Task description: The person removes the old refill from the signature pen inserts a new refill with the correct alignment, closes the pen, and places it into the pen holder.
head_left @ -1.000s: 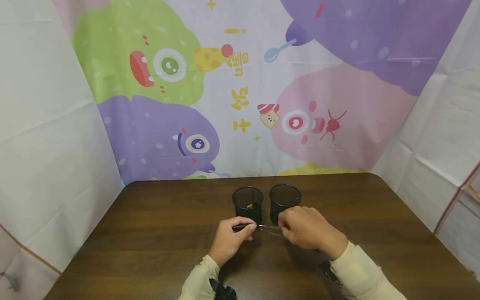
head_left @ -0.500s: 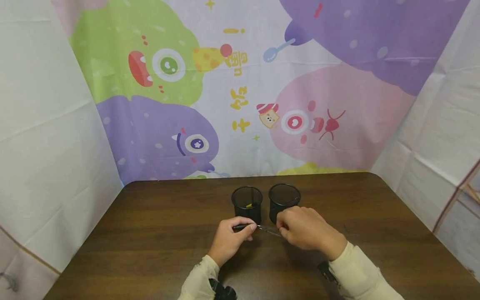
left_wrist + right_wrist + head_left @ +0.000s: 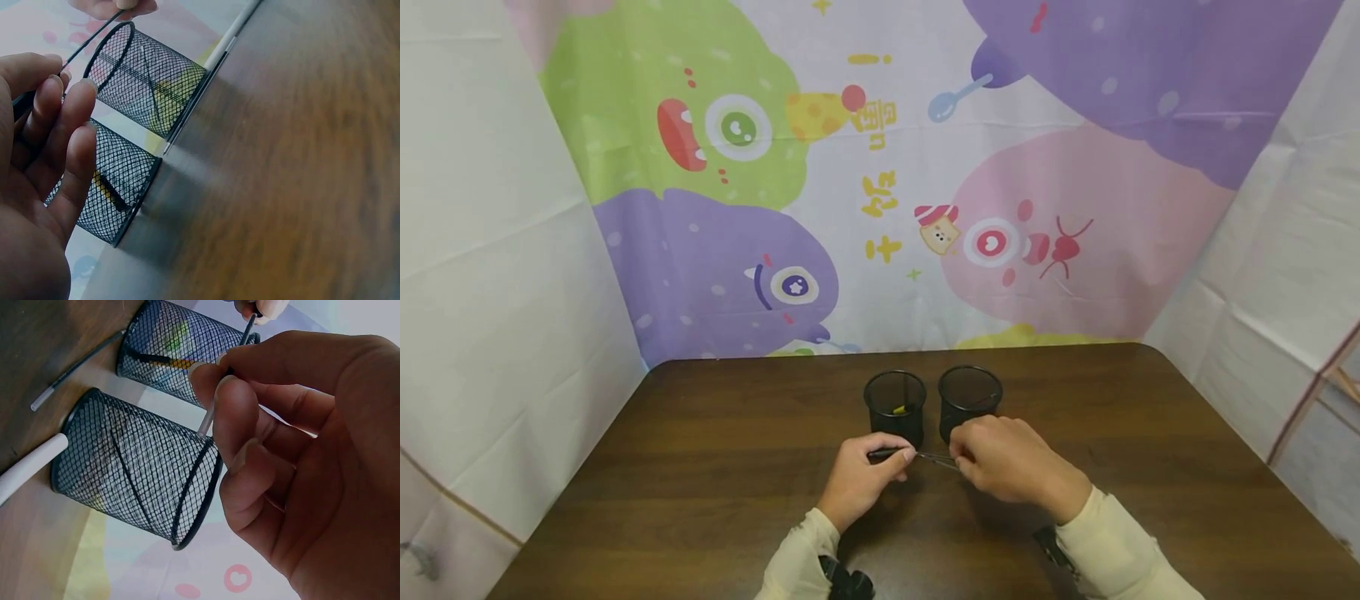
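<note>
My left hand (image 3: 863,477) grips a slim black pen barrel (image 3: 882,455) lying across the palm. From its fingertips a thin dark pen refill (image 3: 94,39) runs to my right hand (image 3: 1018,462), whose thumb and fingertips pinch it. A pale end of the refill sticks out past the right fingers in the right wrist view. Just beyond the hands stand two black mesh pen cups, the left one (image 3: 877,423) and the right one (image 3: 957,414). Whether the refill's tip sits inside the barrel is hidden by the left fingers.
A second refill (image 3: 75,372) lies on the wooden table by the cups, near a white tube (image 3: 31,465). A yellow-and-black stick (image 3: 901,410) is in the left cup; a thin dark rod (image 3: 130,465) leans in the right one. A cartoon-printed cloth (image 3: 887,292) hangs behind.
My right hand has moved slightly left, so the gap between the hands is a little shorter. The left hand stays nearly still, and both grips hold.
</note>
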The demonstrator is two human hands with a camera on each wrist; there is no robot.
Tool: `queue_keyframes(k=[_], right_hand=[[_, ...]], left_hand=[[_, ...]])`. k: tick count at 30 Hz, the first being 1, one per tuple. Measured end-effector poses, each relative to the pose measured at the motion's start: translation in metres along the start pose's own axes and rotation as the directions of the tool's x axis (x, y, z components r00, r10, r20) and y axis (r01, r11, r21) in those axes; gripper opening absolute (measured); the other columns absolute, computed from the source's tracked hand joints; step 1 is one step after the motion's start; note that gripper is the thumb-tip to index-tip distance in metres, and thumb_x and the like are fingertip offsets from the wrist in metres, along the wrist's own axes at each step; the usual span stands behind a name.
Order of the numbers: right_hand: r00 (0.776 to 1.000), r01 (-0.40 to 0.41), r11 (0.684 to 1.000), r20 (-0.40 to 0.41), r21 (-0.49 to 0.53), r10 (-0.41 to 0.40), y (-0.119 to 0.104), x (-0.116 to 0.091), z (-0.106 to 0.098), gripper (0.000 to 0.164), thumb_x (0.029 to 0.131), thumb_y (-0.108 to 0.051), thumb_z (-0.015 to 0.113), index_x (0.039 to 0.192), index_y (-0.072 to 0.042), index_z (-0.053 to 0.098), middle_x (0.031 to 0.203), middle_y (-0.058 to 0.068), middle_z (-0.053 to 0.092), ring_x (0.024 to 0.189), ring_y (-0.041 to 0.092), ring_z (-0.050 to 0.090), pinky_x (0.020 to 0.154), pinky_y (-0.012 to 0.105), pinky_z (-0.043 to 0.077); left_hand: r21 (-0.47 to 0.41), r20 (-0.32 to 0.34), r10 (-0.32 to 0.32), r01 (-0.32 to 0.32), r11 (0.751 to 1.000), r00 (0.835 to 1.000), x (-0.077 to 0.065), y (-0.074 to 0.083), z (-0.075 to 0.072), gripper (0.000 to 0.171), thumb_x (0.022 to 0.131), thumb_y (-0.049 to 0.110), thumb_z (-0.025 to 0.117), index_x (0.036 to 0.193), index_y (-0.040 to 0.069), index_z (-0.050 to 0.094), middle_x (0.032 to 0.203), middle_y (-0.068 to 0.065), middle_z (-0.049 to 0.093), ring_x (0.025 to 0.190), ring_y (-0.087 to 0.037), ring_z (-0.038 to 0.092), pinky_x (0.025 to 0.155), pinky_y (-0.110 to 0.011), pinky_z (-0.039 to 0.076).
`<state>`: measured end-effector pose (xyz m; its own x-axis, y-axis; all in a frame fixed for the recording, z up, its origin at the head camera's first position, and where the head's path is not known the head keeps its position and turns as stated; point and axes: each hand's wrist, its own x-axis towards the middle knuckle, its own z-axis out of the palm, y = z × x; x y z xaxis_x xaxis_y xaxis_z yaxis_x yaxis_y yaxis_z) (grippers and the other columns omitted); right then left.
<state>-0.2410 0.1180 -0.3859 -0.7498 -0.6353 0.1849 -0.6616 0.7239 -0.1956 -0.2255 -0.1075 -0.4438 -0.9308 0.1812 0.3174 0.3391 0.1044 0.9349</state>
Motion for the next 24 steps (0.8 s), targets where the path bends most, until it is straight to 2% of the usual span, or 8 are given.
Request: queue_keyframes(k=[8,13,17,19,24], right_hand=[[1.000,-0.001,1.000,-0.007,-0.001,0.001,0.000,0.000,0.001,0.011,0.090,-0.015,0.072,0.082,-0.020,0.068,0.073,-0.016,0.057,0.059,0.002,0.049,0.053,0.028,0.044],[1.000,0.002,1.000,-0.004,0.008,-0.002,0.000,-0.001,0.002,0.011,0.090,-0.015,0.071,0.081,-0.020,0.068,0.071,-0.016,0.055,0.059,0.002,0.048,0.053,0.029,0.044],[1.000,-0.006,1.000,-0.002,0.013,0.006,0.001,-0.002,0.003,0.011,0.091,-0.015,0.071,0.081,-0.020,0.068,0.072,-0.016,0.055,0.059,0.002,0.048,0.053,0.029,0.044],[1.000,-0.005,1.000,-0.003,0.016,0.005,0.001,-0.002,0.004,0.011,0.091,-0.015,0.070,0.081,-0.020,0.068,0.072,-0.016,0.055,0.059,0.002,0.048,0.053,0.029,0.043],[1.000,0.006,1.000,-0.015,0.012,-0.006,0.001,-0.002,0.007,0.013,0.090,-0.015,0.070,0.080,-0.022,0.067,0.073,-0.017,0.056,0.060,0.002,0.048,0.054,0.028,0.044]], left_hand=[[-0.004,-0.011,-0.001,0.001,1.000,1.000,0.006,-0.029,-0.001,0.014,0.092,0.008,0.073,0.100,-0.003,0.074,0.091,-0.011,0.073,0.067,-0.024,0.070,0.065,-0.031,0.058],[-0.025,-0.015,-0.011,0.010,1.000,1.000,0.007,-0.031,-0.002,0.011,0.091,0.010,0.075,0.098,0.002,0.076,0.089,-0.010,0.072,0.067,-0.022,0.070,0.066,-0.030,0.058],[-0.018,-0.020,-0.016,0.016,1.000,1.000,0.003,-0.012,0.000,0.008,0.091,0.005,0.074,0.096,0.000,0.075,0.087,-0.011,0.072,0.067,-0.025,0.070,0.065,-0.029,0.058],[-0.005,-0.017,-0.024,0.024,1.000,1.000,0.003,-0.012,0.000,0.008,0.090,0.004,0.073,0.096,-0.002,0.075,0.088,-0.012,0.072,0.067,-0.028,0.070,0.065,-0.030,0.058],[0.013,-0.002,-0.026,0.026,1.000,1.000,0.007,-0.031,0.000,0.014,0.091,0.008,0.074,0.100,-0.002,0.075,0.090,-0.011,0.073,0.068,-0.024,0.071,0.065,-0.029,0.057]])
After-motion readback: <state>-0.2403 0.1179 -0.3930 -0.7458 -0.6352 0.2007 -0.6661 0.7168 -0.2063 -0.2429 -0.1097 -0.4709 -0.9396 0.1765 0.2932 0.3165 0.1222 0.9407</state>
